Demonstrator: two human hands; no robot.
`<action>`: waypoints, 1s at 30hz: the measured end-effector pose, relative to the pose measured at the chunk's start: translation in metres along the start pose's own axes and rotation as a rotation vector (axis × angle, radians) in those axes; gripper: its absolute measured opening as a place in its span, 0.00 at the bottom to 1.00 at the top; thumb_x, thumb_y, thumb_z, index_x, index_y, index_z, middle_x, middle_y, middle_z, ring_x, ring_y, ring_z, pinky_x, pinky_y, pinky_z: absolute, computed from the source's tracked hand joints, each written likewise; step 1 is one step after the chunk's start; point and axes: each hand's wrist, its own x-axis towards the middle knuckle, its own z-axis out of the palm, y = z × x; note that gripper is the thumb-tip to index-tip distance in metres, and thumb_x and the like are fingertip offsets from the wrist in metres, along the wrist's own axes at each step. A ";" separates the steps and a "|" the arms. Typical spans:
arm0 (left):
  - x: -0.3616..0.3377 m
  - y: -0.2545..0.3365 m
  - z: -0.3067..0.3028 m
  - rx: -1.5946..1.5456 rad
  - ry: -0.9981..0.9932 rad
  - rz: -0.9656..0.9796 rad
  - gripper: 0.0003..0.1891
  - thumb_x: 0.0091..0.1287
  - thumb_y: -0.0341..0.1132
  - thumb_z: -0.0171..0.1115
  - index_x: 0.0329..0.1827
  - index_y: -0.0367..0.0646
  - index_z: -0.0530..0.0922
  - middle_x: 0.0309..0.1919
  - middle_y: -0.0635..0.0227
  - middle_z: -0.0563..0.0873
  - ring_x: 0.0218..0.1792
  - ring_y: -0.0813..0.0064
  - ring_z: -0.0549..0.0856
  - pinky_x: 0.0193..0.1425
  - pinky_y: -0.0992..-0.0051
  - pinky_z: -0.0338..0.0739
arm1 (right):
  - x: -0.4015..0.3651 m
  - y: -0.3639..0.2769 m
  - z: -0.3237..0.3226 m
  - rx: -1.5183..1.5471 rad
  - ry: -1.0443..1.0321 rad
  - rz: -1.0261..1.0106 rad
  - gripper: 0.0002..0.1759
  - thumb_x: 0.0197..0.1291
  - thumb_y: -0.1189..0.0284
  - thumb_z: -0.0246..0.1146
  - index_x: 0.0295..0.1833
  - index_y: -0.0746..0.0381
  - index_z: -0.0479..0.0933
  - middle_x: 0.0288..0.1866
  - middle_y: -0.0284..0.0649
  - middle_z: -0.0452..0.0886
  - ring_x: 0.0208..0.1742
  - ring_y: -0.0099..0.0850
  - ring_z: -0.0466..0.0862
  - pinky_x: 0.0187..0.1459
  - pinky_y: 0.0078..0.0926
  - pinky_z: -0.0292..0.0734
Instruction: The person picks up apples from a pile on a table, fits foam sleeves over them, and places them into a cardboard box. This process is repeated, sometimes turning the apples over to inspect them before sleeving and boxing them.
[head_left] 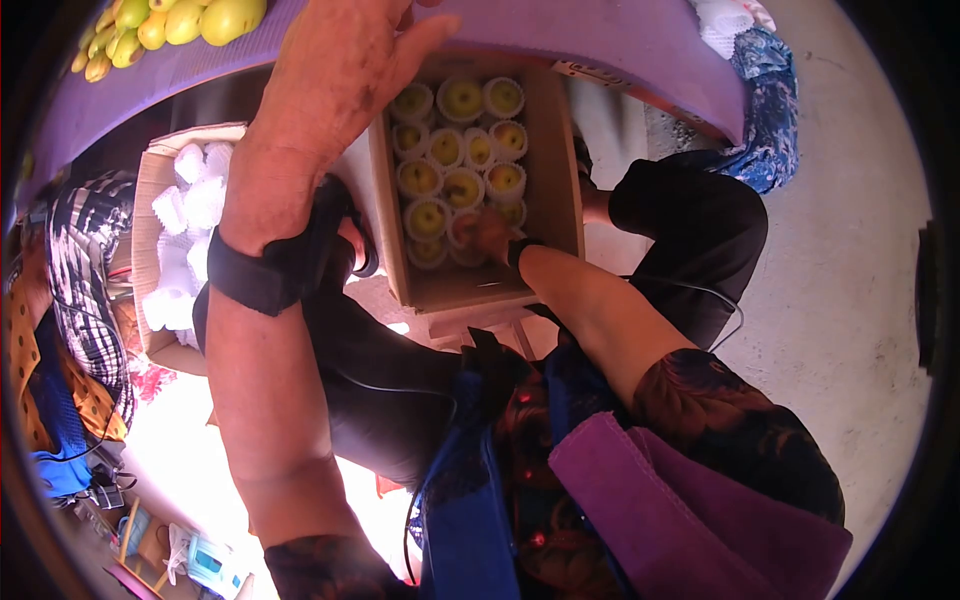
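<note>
Lying in rows, round yellow-green fruits in white foam nets [462, 99] fill a brown cardboard box [553, 190], long axis running away from body. Right hand [486, 236] at near-end fruits, left hand [345, 75] over purple worktop [640, 45]; can't tell either grip.

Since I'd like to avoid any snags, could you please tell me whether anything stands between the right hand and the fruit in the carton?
Nothing visible blocks the way: the right hand is down inside the open carton, over the near end of the fruit. Only white foam nets surround the fruit.
</note>
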 end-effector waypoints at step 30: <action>0.004 -0.015 0.019 0.029 -0.016 0.110 0.13 0.65 0.37 0.64 0.48 0.39 0.79 0.31 0.58 0.84 0.31 0.63 0.83 0.38 0.68 0.77 | 0.023 0.017 0.029 -0.133 -0.094 0.333 0.49 0.32 0.55 0.80 0.61 0.66 0.69 0.58 0.51 0.77 0.62 0.44 0.77 0.59 0.31 0.75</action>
